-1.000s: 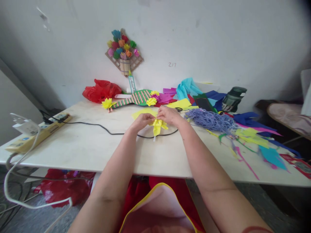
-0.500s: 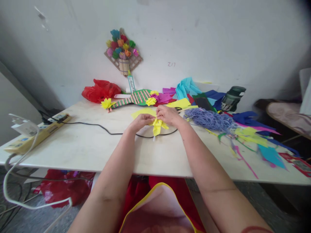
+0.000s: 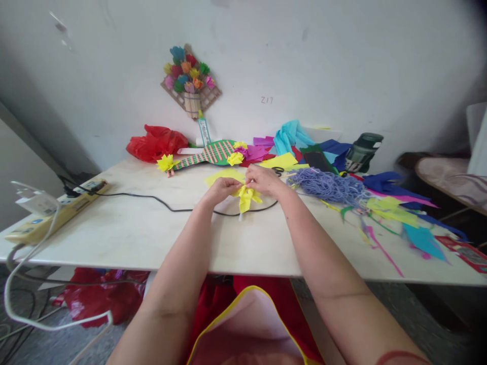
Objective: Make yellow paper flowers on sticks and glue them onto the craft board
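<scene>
Over the middle of the table, a yellow crepe paper flower point(image 3: 245, 201) is pinched between my two hands, its petals hanging toward me. My left hand point(image 3: 224, 189) grips its left side with bent fingers. On the right, my right hand point(image 3: 264, 180) presses its fingertips into the top. A small white tip point(image 3: 240, 217) shows below the petals; I cannot tell what it belongs to. Behind my hands lies a flat yellow paper sheet point(image 3: 215, 176), partly covered. Just past my right hand are dark-handled scissors point(image 3: 278, 171).
Toward the back lies a green guitar-shaped craft point(image 3: 220, 152) with yellow flowers. To the right are a purple yarn bundle point(image 3: 329, 185), coloured paper scraps point(image 3: 424, 241) and a dark bottle point(image 3: 364, 152). A black cable point(image 3: 152, 195) runs from the power strip point(image 3: 57, 213) on the left.
My fingers have shifted slightly at the top of the yellow flower, and both hands keep hold of it. The scissors handles show more clearly. The whole view has moved a little.
</scene>
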Demonstrator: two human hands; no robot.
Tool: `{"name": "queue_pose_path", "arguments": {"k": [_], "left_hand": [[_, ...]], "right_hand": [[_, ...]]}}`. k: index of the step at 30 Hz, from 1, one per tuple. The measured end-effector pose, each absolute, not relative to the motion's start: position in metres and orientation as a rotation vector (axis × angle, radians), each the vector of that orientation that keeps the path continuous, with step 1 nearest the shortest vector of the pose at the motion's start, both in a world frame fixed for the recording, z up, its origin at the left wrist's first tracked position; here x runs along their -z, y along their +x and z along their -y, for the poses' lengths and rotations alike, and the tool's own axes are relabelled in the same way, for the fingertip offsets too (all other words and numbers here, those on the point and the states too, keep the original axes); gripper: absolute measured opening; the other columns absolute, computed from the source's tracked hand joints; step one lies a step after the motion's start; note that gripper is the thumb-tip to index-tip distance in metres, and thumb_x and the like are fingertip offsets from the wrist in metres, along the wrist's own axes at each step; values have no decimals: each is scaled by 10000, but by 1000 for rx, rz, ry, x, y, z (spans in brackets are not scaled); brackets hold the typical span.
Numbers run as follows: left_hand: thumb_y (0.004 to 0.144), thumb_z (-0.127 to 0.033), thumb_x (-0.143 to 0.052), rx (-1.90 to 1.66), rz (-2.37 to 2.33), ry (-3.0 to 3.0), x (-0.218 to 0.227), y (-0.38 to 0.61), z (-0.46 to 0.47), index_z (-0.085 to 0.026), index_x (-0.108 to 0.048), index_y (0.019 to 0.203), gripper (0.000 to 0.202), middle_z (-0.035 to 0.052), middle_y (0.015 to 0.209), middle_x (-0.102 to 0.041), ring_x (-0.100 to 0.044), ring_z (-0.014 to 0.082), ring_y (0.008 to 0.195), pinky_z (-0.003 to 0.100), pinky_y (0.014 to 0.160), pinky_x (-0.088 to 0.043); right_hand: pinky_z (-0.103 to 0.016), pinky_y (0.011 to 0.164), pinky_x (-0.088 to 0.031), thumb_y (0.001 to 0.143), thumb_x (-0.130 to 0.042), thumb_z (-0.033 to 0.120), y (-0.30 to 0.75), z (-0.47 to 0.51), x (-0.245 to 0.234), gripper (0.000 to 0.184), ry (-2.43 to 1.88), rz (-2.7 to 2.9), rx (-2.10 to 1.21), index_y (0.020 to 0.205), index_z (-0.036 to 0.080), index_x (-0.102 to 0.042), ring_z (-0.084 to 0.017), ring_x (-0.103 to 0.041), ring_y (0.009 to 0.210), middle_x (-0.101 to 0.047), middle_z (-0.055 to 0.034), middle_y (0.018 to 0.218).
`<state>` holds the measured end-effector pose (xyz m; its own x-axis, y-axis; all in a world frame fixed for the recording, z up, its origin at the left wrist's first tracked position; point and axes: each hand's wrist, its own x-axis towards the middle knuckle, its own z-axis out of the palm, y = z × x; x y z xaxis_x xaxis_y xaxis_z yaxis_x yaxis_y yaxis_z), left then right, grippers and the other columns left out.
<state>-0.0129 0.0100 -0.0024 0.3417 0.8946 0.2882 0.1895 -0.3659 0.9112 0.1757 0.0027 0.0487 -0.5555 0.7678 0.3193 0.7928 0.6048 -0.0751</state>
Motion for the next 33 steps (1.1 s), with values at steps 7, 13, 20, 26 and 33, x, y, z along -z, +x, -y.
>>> {"name": "queue_pose_path", "arguments": {"k": [7, 13, 20, 26, 33], "left_hand": [[710, -446, -617, -1114, -1056, 2002, 4, -13, -14, -144, -727, 768, 326, 37, 715, -679, -564, 150, 656, 251, 627, -418], [713, -476, -626, -1149, -1081, 1983, 7, -12, -16, -148, -710, 761, 342, 35, 713, -674, -564, 151, 672, 255, 634, -427], [605, -457, -756, -1068, -884, 1525, -3, -8, 2, -119, -705, 890, 445, 61, 805, -694, -631, 178, 746, 313, 716, -516], [543, -335, -754, -1066, -897, 1417, 0, -10, -2, -102, -724, 815, 359, 48, 693, -680, -617, 157, 649, 309, 692, -522], [552, -373, -742, -1065, -856, 1324, 2, -9, -4, -107, -700, 705, 310, 33, 677, -648, -601, 151, 640, 282, 630, -515]], "right_hand": [[-270, 690, -368, 861, -602, 338, 181, -3, -48, 191, -1323, 2487, 116, 930, 232, -746, -173, -597, 908, -667, -31, 1074], [-263, 684, -363, 841, -633, 272, 179, 1, -52, 119, -1331, 2440, 73, 874, 216, -733, -155, -604, 873, -680, -17, 1080], [-262, 691, -361, 825, -634, 238, 178, 5, -54, 98, -1312, 2411, 68, 809, 193, -719, -144, -600, 841, -680, -14, 1063], [-267, 659, -342, 814, -623, 235, 175, 7, -54, 96, -1282, 2413, 66, 795, 209, -713, -137, -583, 792, -674, 1, 1050], [-261, 662, -329, 796, -623, 198, 171, 13, -58, 60, -1282, 2421, 47, 777, 213, -678, -136, -581, 791, -673, 13, 1061]]}}
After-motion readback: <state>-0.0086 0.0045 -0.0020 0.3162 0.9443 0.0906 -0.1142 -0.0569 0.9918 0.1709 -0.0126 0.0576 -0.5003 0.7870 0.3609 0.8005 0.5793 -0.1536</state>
